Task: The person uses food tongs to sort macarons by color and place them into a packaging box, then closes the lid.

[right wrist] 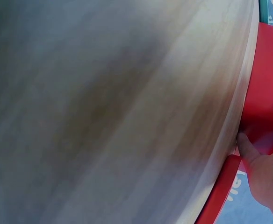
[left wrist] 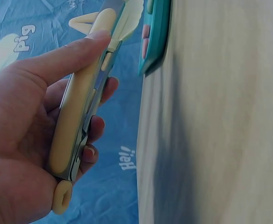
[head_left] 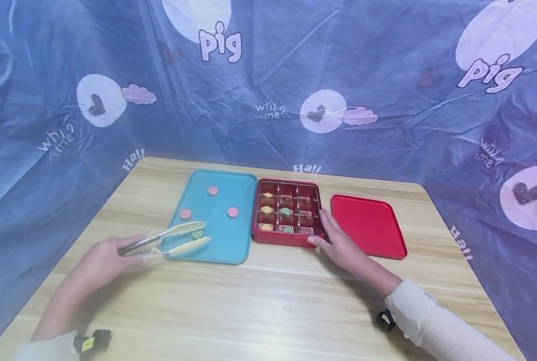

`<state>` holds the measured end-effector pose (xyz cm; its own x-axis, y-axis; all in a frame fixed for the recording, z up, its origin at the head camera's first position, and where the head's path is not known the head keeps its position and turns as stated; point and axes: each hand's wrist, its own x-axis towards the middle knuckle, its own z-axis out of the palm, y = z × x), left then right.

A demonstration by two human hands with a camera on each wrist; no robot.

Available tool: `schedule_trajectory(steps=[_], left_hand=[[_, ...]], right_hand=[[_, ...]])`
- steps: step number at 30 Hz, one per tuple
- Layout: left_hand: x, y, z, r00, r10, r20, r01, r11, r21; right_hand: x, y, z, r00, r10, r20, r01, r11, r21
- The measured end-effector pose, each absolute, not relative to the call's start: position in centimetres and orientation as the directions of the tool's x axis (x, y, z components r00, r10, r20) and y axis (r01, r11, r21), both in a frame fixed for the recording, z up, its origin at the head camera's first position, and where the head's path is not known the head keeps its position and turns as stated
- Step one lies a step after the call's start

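My left hand [head_left: 110,258] grips a pair of tongs [head_left: 139,244] with cream tips; the left wrist view shows the thumb along the cream handle [left wrist: 75,102]. The tips stand apart on either side of a small green piece [head_left: 197,234] over the turquoise tray [head_left: 232,248]; whether they touch it I cannot tell. Several round pink pieces [head_left: 212,191] lie on that tray. A red box [head_left: 279,239] with dividers holds yellow pieces [head_left: 266,209] in its left column and green ones [head_left: 286,211] in the middle column. My right hand [head_left: 340,245] holds its front right corner, thumb on the front wall.
A shallow red lid [head_left: 367,225] lies right of the box, close to my right hand. Everything stands on a wood-grain table [head_left: 268,306], with a blue printed cloth [head_left: 250,125] hanging behind it and at the sides.
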<state>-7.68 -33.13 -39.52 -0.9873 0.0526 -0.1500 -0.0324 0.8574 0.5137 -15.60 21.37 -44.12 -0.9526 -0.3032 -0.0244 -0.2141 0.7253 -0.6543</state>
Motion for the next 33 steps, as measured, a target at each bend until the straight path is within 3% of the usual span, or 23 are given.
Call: schedule_trajectory(steps=[33], left_hand=[[-7.5, -34.8, -40.3, -0.988, 0.018, -0.151, -0.06, 0.864, 0.499]], right_hand=[[-15.6, 21.4, -44.2, -0.951, -0.309, -0.005, -0.232, 0.725, -0.648]])
